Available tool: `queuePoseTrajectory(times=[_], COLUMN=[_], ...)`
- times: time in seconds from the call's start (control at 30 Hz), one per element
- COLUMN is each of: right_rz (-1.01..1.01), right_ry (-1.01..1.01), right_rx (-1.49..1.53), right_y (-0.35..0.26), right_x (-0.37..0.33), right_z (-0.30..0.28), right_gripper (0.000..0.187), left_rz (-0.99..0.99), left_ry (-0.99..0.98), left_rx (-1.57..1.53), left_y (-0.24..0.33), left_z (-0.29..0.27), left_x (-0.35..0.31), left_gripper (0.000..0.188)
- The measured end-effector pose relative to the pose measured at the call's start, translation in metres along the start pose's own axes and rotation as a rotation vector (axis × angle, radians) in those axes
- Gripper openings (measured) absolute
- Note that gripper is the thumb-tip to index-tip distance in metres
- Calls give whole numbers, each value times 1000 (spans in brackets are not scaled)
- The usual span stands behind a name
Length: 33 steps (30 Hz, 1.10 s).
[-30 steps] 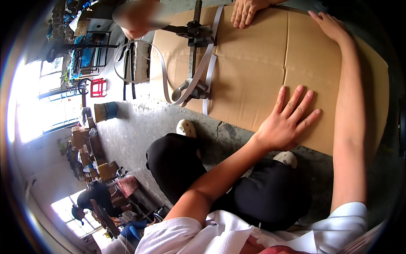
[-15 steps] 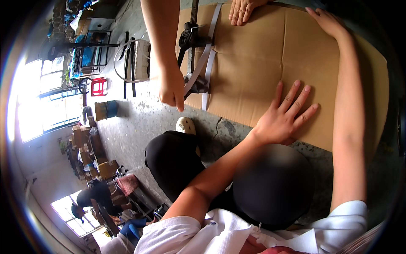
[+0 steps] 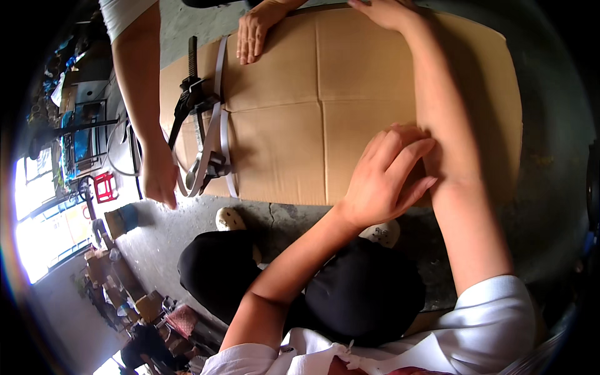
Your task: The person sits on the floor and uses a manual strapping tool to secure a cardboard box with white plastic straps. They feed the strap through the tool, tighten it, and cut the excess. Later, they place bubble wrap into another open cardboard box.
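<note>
One white strap is laid across cardboard, tail prob. unsecured nr tensioner; L hand is half-curled over near edge, R hand at far edge, grip unclear.

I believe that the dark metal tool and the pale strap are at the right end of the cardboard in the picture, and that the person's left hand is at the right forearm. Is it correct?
Not quite: the head view shows the dark metal tool and the pale strap toward the left end of the cardboard. The left hand is indeed at the right forearm.
</note>
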State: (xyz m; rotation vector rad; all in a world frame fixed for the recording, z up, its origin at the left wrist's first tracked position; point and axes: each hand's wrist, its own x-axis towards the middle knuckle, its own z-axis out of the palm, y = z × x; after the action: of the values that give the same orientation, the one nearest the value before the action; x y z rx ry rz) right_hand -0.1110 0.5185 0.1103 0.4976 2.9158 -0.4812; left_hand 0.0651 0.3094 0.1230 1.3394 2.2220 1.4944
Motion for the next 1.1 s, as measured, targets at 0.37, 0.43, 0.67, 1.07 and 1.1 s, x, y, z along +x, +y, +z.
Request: queuePoseTrajectory(times=[0.37,0.43,0.67,1.07,1.1], right_rz=[-42,-47,-39,-93,-130], right_ry=[19,64,114,216,207], right_rx=[-9,-17,34,22,33], right_y=[-6,-5,-7,-26,-45], right_x=[5,6,4,4,7], right_z=[0,6,11,14,19], right_gripper=[68,67,65,50,50], left_rz=[-4,4,-120,-36,-90], left_ry=[227,172,253,249,420], left_rx=[1,37,34,19,72], left_y=[-19,-12,1,-3,-10], left_z=[21,14,11,3,3], left_x=[70,59,66,58,62], left_gripper=[61,51,42,44,45])
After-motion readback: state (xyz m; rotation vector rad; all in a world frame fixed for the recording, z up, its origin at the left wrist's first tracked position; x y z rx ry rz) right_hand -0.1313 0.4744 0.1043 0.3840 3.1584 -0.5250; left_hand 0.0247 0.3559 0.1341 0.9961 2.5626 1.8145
